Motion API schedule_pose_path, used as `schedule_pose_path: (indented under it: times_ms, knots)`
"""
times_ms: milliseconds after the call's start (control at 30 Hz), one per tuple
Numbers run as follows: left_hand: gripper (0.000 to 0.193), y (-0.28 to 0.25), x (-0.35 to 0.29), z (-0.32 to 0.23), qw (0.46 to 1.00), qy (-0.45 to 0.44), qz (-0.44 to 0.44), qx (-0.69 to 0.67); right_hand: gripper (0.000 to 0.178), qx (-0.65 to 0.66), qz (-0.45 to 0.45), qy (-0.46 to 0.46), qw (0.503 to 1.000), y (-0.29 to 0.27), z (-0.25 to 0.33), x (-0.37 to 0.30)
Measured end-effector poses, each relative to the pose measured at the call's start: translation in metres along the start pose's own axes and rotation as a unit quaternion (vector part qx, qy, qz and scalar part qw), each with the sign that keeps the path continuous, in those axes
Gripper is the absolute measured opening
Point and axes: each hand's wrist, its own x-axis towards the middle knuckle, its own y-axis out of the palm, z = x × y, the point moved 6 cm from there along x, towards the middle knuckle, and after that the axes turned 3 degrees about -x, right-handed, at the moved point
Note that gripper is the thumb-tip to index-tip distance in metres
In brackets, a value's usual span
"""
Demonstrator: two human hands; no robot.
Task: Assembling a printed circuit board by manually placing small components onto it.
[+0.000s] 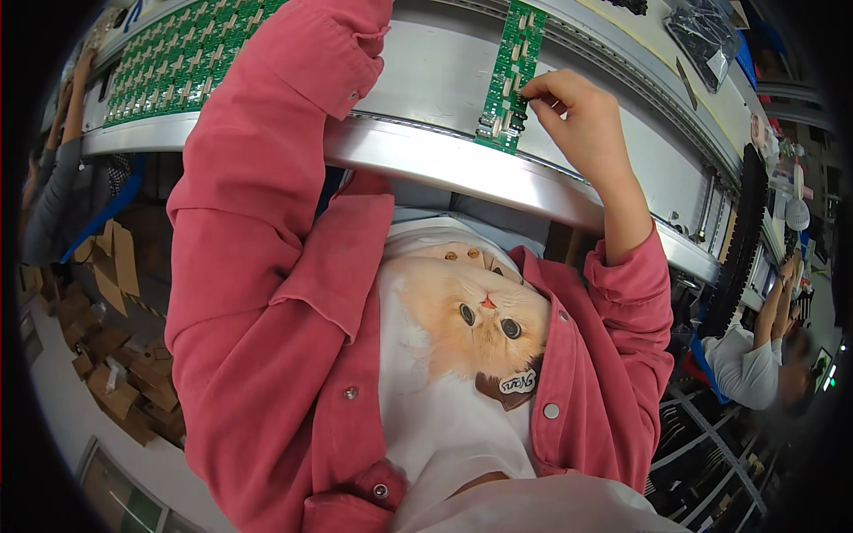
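Observation:
My right hand (582, 120) is at the right edge of a narrow green circuit board (503, 87). Its thumb and forefinger are pinched together there, and whatever small part they hold is too small to make out. Pale rectangular parts run along the board, and black components (515, 123) sit near its lower end, close to my fingertips. The board lies across the metal rails of the line. My left arm, in a red sleeve (311, 53), reaches up past the top edge, so the left hand is out of sight.
Large green circuit board panels (187, 58) lie on the line at the left. A silver rail (462, 169) runs along the near edge. Black packaging (702, 44) and tweezers (687, 83) lie beyond the far rail. Other people work at both sides; cardboard boxes (124, 382) are piled lower left.

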Motion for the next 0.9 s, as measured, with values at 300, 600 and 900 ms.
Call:
schedule_pose_path:
  times_ms: [300,600,900]
  knots:
    - [0.015,-0.019,-0.016,-0.035,0.996,-0.002,0.057,-0.064,0.015,-0.022,-0.031,0.0,0.999,-0.005,-0.002,0.005]
    - [0.013,-0.046,-0.054,-0.091,0.969,-0.084,0.209,-0.101,0.014,-0.016,-0.041,0.005,0.999,-0.011,-0.015,0.009]
    - [0.012,-0.041,-0.087,-0.105,0.958,0.054,0.224,-0.171,0.016,0.011,-0.033,-0.034,0.999,-0.007,-0.02,0.011]
